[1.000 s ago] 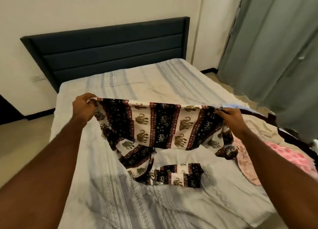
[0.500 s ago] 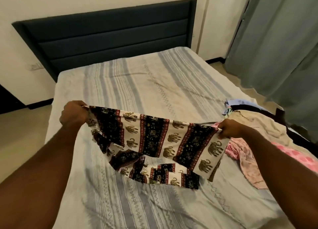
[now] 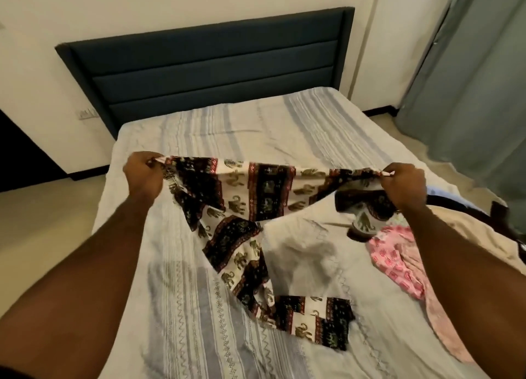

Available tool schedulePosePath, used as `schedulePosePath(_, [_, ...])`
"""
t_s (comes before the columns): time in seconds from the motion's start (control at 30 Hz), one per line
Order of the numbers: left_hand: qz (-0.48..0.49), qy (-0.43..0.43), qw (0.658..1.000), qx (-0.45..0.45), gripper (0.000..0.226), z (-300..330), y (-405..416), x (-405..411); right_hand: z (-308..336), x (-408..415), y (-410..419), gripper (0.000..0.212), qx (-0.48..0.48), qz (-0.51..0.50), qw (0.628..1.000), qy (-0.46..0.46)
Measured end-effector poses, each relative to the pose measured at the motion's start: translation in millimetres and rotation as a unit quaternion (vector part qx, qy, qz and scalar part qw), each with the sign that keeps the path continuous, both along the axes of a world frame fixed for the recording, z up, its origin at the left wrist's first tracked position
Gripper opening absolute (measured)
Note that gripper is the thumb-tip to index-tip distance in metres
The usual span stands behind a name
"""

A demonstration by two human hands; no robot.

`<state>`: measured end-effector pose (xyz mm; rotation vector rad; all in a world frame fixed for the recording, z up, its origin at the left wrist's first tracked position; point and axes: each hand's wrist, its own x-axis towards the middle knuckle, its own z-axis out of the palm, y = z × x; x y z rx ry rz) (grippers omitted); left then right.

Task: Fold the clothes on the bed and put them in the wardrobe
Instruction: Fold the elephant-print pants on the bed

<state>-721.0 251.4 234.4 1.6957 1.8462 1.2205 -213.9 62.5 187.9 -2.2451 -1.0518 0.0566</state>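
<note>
At centre frame, the left hand and right hand each pinch a top corner of the elephant-print garment, stretching it flat above the bed, apparently for folding; its lower end trails on the bedsheet. Pink clothes wait at right.

Head view, person's body only. Two forearms enter from the lower corners of the frame. Both are bare from the frame edge to the wrist: no sleeve, cuff or glove visible on either. Left hand: no ring, watch, band or bracelet seen at the wrist or on the visible fingers. Right hand: likewise, nothing worn at the wrist or on the fingers in view. Nails too blurred to describe. Upper arms, shoulders and torso lie outside the frame, so clothing cannot be recorded.
</note>
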Motion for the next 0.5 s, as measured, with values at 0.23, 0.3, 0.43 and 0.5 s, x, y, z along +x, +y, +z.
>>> schedulePosePath(0.23, [-0.032,0.039,0.998,-0.023,0.024,-74,-33,-80,-23,-30,-65,0.066,-0.141,0.068,0.981,-0.114])
schedulePosePath(0.3, [-0.05,0.046,0.997,-0.026,0.023,-113,-65,-97,-54,-47,-87,0.06,-0.16,0.105,0.97,-0.147])
schedulePosePath(0.43, [-0.092,0.105,0.989,-0.056,0.021,-214,-132,-138,-139,-81,-139,0.069,-0.213,0.166,0.955,-0.122])
schedulePosePath(0.5, [-0.111,0.157,0.977,-0.095,0.021,-262,-174,-154,-190,-96,-169,0.083,-0.256,0.206,0.939,-0.104])
